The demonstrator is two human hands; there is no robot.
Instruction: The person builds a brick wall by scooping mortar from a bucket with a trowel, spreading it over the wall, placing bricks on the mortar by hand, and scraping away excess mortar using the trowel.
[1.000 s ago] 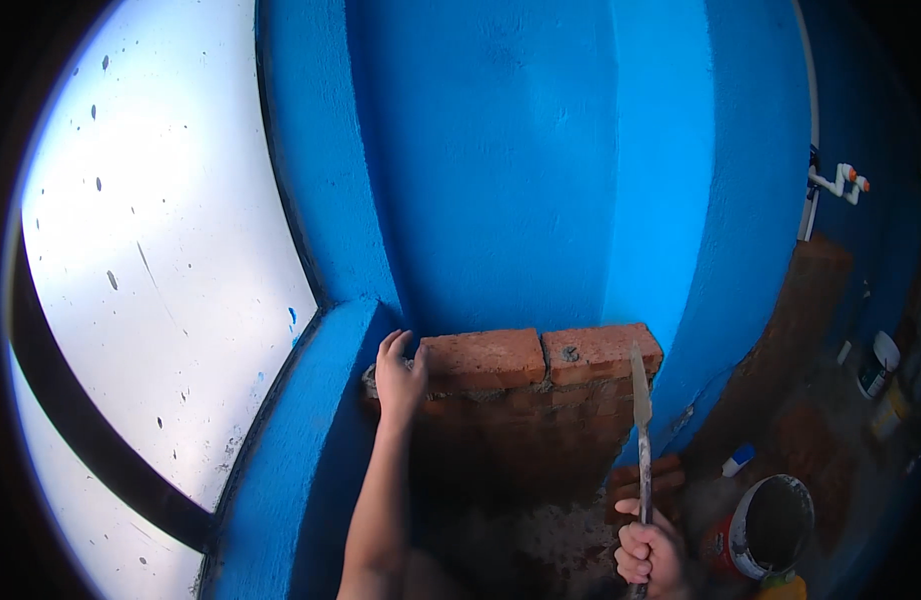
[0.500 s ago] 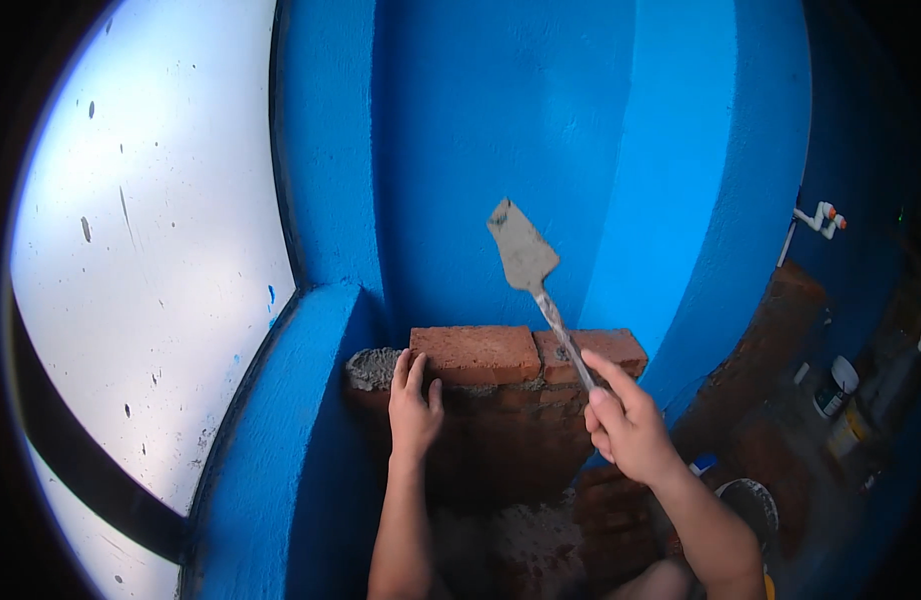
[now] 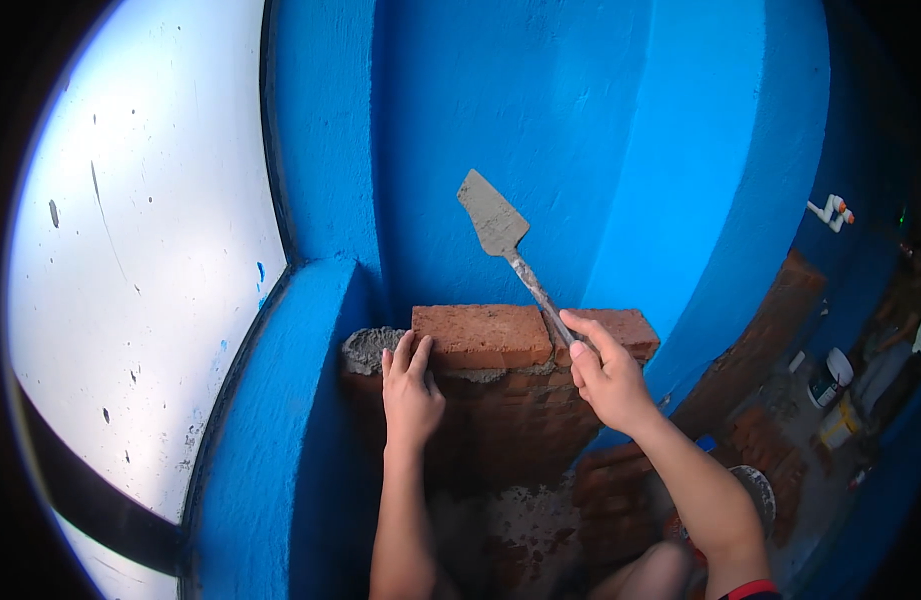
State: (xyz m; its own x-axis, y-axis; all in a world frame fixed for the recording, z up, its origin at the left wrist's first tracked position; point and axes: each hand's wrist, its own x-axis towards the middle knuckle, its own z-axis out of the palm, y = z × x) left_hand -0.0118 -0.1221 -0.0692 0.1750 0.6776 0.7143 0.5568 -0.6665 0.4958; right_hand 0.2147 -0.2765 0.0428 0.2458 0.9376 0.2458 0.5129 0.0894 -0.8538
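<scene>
My left hand (image 3: 413, 395) rests its fingertips against the front of a red brick (image 3: 481, 335) on a low brick wall, with its fingers apart. Grey mortar (image 3: 372, 352) lies on the wall just left of that brick. My right hand (image 3: 606, 375) holds the handle of a mortar-coated trowel (image 3: 491, 215), its blade raised in front of the blue wall. A second brick (image 3: 626, 330) sits at the right end of the top course, partly behind the trowel handle.
A blue wall (image 3: 501, 100) rises behind the bricks, beside a white spotted window panel (image 3: 151, 220). At right are white pipe fittings (image 3: 833, 212), buckets (image 3: 826, 385), loose bricks (image 3: 766, 445) and another bucket (image 3: 757, 490) partly behind my right forearm.
The trowel has swung from upright at the right to raised and tilted left above the wall. My left hand has moved right along the brick edge, uncovering the mortar at left.
</scene>
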